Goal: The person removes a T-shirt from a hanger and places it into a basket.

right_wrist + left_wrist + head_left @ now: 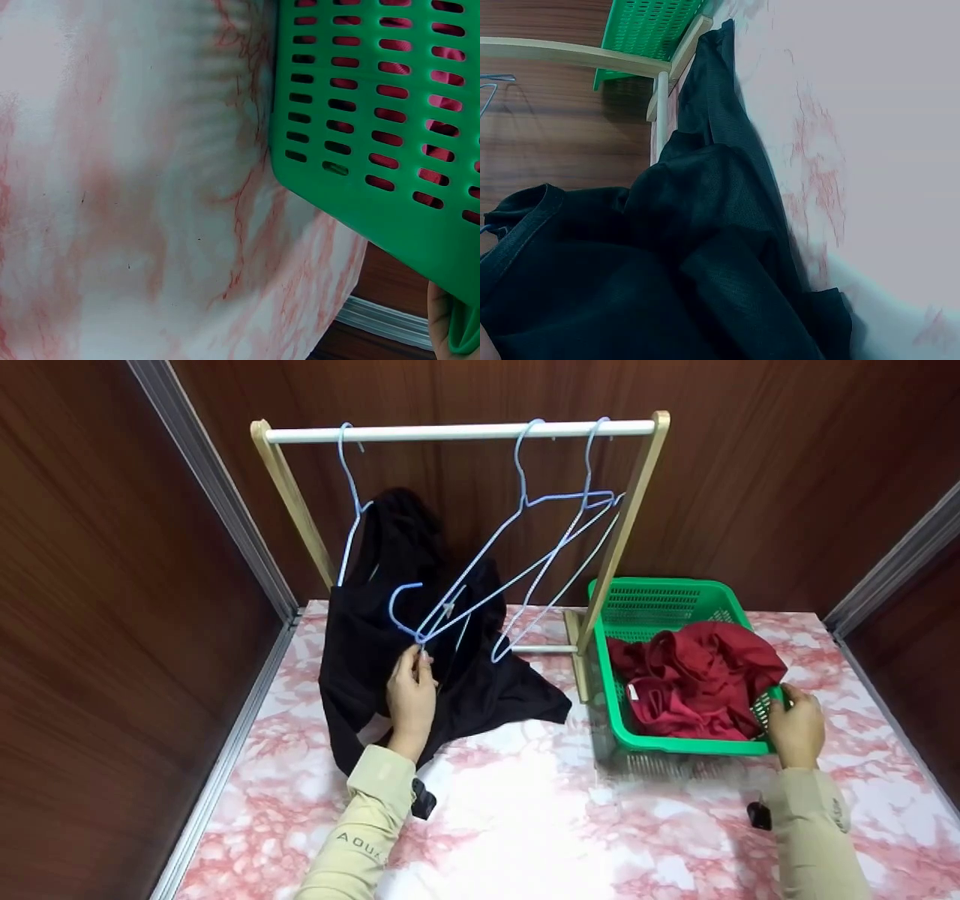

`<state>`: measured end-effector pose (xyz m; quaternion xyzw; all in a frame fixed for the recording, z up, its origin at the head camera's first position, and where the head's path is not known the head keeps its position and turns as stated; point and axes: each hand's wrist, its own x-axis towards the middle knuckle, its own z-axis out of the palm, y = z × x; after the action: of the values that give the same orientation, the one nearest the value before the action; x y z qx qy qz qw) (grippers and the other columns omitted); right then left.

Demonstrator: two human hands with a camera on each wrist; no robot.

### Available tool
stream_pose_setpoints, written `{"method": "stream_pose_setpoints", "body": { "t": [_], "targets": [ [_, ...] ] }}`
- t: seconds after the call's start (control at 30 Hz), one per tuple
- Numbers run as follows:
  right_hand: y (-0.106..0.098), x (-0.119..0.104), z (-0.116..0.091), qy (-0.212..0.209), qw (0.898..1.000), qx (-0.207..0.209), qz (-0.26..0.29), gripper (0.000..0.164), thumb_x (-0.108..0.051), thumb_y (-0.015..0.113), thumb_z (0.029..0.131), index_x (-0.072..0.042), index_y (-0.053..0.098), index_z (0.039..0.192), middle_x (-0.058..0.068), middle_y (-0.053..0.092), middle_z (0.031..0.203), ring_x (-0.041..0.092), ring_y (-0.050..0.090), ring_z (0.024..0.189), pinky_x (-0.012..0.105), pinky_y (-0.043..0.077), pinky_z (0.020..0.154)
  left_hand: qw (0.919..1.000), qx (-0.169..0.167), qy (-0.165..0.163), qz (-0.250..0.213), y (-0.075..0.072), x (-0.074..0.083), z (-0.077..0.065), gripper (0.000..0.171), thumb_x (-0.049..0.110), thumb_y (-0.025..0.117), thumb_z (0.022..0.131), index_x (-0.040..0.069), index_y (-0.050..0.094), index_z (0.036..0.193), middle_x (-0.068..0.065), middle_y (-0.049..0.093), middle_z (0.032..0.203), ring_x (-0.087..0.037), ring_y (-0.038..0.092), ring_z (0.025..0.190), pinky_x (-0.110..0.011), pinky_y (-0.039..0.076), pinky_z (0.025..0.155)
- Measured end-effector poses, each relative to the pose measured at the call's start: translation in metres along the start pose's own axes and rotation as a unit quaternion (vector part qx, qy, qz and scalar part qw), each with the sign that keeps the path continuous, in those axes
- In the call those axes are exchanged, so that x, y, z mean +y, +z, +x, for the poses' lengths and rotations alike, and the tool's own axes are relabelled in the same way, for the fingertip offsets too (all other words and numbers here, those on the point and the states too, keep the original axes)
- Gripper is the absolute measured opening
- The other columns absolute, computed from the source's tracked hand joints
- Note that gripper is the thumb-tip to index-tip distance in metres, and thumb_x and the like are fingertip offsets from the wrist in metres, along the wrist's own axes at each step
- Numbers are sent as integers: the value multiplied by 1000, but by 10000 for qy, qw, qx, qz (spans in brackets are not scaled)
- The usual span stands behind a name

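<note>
A blue wire hanger [392, 607] stands within a black garment [487, 690], and my left hand [412, 701] pinches its neck just below the hook. The garment spreads over the tabletop, with folds filling the left wrist view. Behind it, another hanger [351, 484] hangs on the rack's rod [450, 433] with black cloth on it. My right hand [797, 727] grips the near right corner of a green basket [690, 746], its fingers on the rim. Crumpled red cloth [705, 675] with a small white tag lies inside the basket.
Two bare blue hangers [480, 556] hang toward the right of the rod, slanting over each other. The wooden rack's right leg [626, 540] stands beside the basket. Wood-patterned panels [750, 472] enclose the back and sides of the marbled table [525, 810].
</note>
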<state>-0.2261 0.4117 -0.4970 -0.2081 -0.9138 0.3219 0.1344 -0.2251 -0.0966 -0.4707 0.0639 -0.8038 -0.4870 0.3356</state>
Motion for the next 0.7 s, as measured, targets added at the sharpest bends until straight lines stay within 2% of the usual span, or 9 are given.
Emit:
{"method": "stream_pose_setpoints", "body": {
  "t": [0.17, 0.3, 0.5, 0.7],
  "targets": [
    [0, 0, -1, -20, 10000, 20, -18, 42, -6, 41, 94, 9, 45, 132, 39, 44, 127, 53, 41, 120, 60, 33, 100, 9990, 121, -326, 273, 1, 3, 0, 20, 21, 56, 93, 5, 64, 102, -11, 68, 89, -25, 63, 80, -41, 50, 73],
    [0, 1, -1, -19, 10000, 18, -38, 41, -6, 41, 94, 9, 45, 132, 39, 44, 126, 53, 41, 120, 61, 33, 99, 9986, 89, -454, 238, 1, 4, 1, 23, 28, 57, 94, 7, 62, 101, -10, 67, 86, -25, 62, 77, -41, 48, 70],
    [0, 1, 0, -5, 10000, 1, -82, 42, -9, 40, 96, 8, 44, 134, 38, 44, 127, 53, 41, 119, 61, 34, 99, 9992, 63, -253, 305, 2, 2, 2, 22, 26, 54, 96, 8, 60, 108, -9, 60, 76, -25, 56, 68, -42, 44, 63],
    [1, 2, 0, -1, 10000, -30, -88, 42, -8, 41, 95, 8, 45, 133, 38, 43, 127, 54, 41, 119, 63, 33, 98, 9996, 45, -185, 208, 1, 2, 3, 23, 24, 52, 97, 6, 62, 107, -9, 65, 77, -23, 61, 66, -39, 48, 64]
  ]
}}
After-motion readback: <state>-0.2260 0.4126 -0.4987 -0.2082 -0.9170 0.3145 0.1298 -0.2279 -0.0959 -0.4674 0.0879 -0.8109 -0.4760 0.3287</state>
